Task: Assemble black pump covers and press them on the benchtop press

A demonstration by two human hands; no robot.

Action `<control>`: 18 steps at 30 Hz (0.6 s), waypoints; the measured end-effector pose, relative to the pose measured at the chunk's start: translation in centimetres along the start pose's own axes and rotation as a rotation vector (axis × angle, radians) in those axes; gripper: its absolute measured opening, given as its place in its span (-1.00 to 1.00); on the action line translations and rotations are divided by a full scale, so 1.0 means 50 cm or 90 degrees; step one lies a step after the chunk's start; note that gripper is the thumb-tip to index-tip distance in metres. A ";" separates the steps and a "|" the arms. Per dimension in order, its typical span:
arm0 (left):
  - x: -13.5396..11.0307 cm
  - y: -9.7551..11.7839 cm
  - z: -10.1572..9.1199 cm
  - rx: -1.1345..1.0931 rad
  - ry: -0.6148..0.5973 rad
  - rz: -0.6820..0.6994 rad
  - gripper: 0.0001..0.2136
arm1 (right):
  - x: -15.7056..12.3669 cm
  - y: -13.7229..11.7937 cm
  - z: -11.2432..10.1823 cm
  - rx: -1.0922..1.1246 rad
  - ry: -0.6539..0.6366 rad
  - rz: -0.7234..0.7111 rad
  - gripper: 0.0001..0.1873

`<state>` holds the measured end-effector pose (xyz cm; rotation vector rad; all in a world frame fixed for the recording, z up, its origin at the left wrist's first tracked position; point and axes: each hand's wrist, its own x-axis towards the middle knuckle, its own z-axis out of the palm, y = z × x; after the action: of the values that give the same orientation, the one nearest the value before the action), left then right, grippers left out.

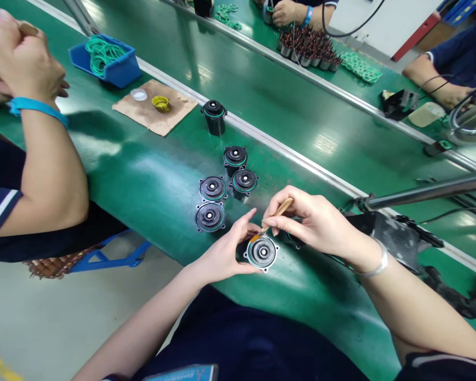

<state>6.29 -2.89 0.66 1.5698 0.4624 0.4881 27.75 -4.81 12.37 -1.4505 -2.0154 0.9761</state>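
Note:
My left hand (230, 251) is wrapped round the side of a round motor housing (262, 252) with a metal flange, a ring along its rim and a shaft in its centre. In my right hand (305, 217) is a small brush (282, 207) with a wooden handle, pinched between thumb and fingers. Its orange-tinted bristles rest on the upper left rim of the housing. Beyond my left hand stand several similar black housings (209, 216) with green rings. Another housing (295, 238) is mostly hidden behind my right hand.
On the left, a cardboard sheet (138, 114) bears a yellow cap (161, 103) and a clear lid (138, 94). A blue bin (122, 71) holds green rings. A co-worker's arm (47, 153) reaches in at left. A metal rail (297, 155) crosses the green bench; dark fixtures (396, 243) stand right.

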 end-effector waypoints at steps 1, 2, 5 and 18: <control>-0.001 -0.002 0.002 0.003 0.006 0.005 0.06 | -0.004 -0.003 -0.001 -0.042 0.006 -0.013 -0.71; -0.003 -0.004 0.004 0.007 0.014 0.011 0.06 | -0.010 -0.005 -0.001 -0.081 0.012 -0.023 -0.72; -0.009 -0.008 0.016 0.027 0.047 0.034 0.06 | -0.040 -0.014 0.004 -0.187 0.033 -0.053 -0.78; -0.034 -0.015 0.107 0.224 0.287 0.098 -0.02 | -0.171 -0.056 0.101 -0.331 0.273 -0.037 -0.78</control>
<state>7.90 -8.22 -0.39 1.8432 0.8060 0.9273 25.25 -14.79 11.60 -1.6657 -2.0392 0.0830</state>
